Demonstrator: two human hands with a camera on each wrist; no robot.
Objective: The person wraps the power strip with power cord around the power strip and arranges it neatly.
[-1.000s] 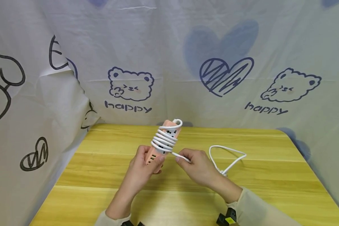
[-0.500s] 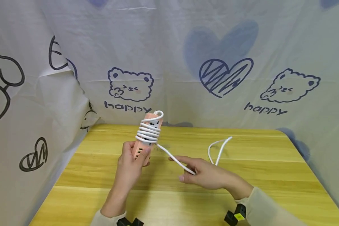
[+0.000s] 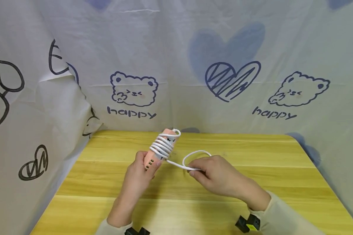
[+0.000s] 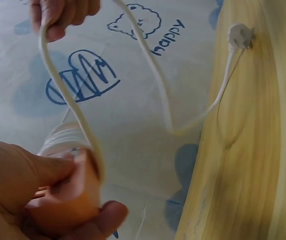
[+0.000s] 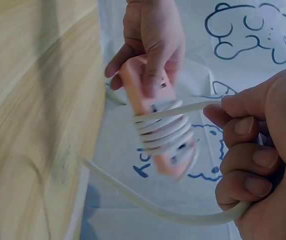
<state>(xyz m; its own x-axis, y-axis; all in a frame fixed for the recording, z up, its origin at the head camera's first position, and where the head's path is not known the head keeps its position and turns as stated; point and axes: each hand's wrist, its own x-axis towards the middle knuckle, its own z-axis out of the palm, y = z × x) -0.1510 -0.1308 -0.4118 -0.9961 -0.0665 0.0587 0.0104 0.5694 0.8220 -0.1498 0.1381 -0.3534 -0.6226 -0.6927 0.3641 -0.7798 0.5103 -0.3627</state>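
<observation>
My left hand grips the lower end of a pink power strip, thumb on its face. The strip leans, its far end up and to the right. Several turns of white cord wrap its upper half. My right hand pinches the cord a short way right of the strip, between thumb and index finger. In the right wrist view the other fingers curl around the cord where it leaves the palm. The left wrist view shows the cord's white plug against the wooden table.
Beneath both hands lies a wood-grain table. A white cloth printed with bears and hearts hangs behind and to the left. Each wrist carries a small black camera, such as the right one.
The power strip swung left and up, then came back down and rightward. My right hand loosened, slid away along the cord, and now pinches it again. The loose cord loop shifted left.
</observation>
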